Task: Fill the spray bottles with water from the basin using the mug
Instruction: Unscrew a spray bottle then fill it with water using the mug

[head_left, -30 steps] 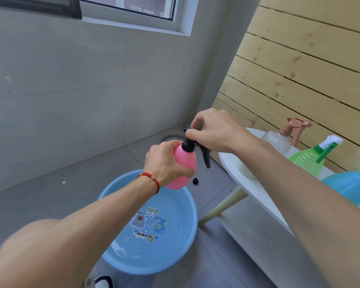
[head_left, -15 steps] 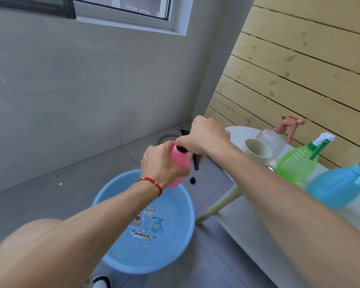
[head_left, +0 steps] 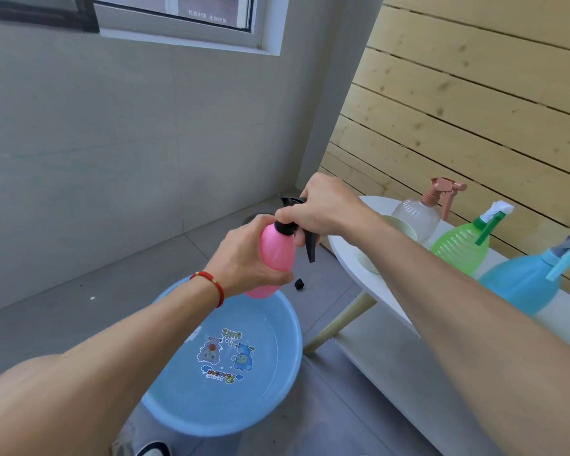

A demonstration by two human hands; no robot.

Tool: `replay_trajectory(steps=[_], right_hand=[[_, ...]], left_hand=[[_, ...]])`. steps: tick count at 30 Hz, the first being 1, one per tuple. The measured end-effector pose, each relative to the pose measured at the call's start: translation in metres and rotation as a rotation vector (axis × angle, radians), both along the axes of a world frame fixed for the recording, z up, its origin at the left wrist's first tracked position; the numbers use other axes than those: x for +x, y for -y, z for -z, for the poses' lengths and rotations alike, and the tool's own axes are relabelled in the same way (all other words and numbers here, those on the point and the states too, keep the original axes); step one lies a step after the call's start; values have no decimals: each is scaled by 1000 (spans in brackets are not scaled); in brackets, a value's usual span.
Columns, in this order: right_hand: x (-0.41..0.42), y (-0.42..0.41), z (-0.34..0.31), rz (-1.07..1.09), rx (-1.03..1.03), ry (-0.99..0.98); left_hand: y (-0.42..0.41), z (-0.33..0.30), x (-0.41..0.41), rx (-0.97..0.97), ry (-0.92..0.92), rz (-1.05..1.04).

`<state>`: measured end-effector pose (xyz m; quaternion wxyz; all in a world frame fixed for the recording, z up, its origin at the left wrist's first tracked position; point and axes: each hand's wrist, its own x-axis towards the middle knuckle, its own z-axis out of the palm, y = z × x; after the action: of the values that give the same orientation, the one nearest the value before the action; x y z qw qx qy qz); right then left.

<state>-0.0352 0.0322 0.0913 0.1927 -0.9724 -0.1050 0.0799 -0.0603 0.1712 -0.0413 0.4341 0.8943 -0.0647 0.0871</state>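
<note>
The left hand point(head_left: 244, 258) is wrapped around the belly of a pink spray bottle point(head_left: 277, 255), fingers curled round its far side, a red cord bracelet point(head_left: 211, 286) on the wrist. The right hand point(head_left: 326, 205) comes in from above and clasps the bottle's black trigger head point(head_left: 290, 225), fingers closed over the cap while the black lever hangs down beside the neck. The bottle is held upright in the air, above the far rim of a light blue basin point(head_left: 287, 363) that sits on the grey tiled floor point(head_left: 63, 311); a cartoon sticker shows on the basin's bottom. A small black piece point(head_left: 298, 284) lies on the floor just beyond the basin. To the right stands a white tabletop point(head_left: 349, 255) on pale wooden legs, against a wooden plank wall point(head_left: 474, 110). On it, a cream mug point(head_left: 405, 227) is partly hidden behind the right forearm, and next to it stand a clear spray bottle point(head_left: 415, 213) with a pink trigger, a green spray bottle point(head_left: 458, 248) and a blue spray bottle point(head_left: 520, 284), in a row toward the camera.
</note>
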Motion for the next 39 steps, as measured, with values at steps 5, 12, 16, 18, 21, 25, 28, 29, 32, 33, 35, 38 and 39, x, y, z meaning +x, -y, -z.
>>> replay_trajectory(steps=[5, 12, 16, 18, 21, 25, 28, 29, 32, 33, 35, 38, 39], right_hand=[[0, -7, 4, 11, -94, 85], [2, 2, 14, 15, -9, 75], [-4, 38, 1, 110, 350, -95], [-13, 65, 2, 161, 515, -96], [-34, 109, 22, 94, 443, -9], [-62, 162, 45, 28, 338, -7], [-84, 198, 40, 68, 355, 24], [-90, 207, 37, 81, 373, 18], [-114, 237, 27, 145, 414, -7], [-121, 245, 26, 179, 416, -3], [-136, 271, 27, 295, 407, 40], [-154, 313, 34, 490, 418, 120], [-158, 327, 37, 551, 427, 145]], left_hand=[[15, 1, -2, 4, 71, -161], [22, 7, 1, 71, 82, -242], [19, 2, 3, -91, -34, -218], [21, -5, 2, -107, -43, -153], [36, -25, -5, -134, -44, -37], [70, -53, -12, -100, -24, 100], [110, -78, -14, -77, 6, 226], [122, -86, -15, -81, 12, 262], [177, -102, -18, -105, 26, 378], [195, -104, -18, -120, 22, 408], [237, -105, -19, -154, 6, 483], [300, -99, -23, -153, 2, 584], [320, -97, -26, -135, 13, 608]])
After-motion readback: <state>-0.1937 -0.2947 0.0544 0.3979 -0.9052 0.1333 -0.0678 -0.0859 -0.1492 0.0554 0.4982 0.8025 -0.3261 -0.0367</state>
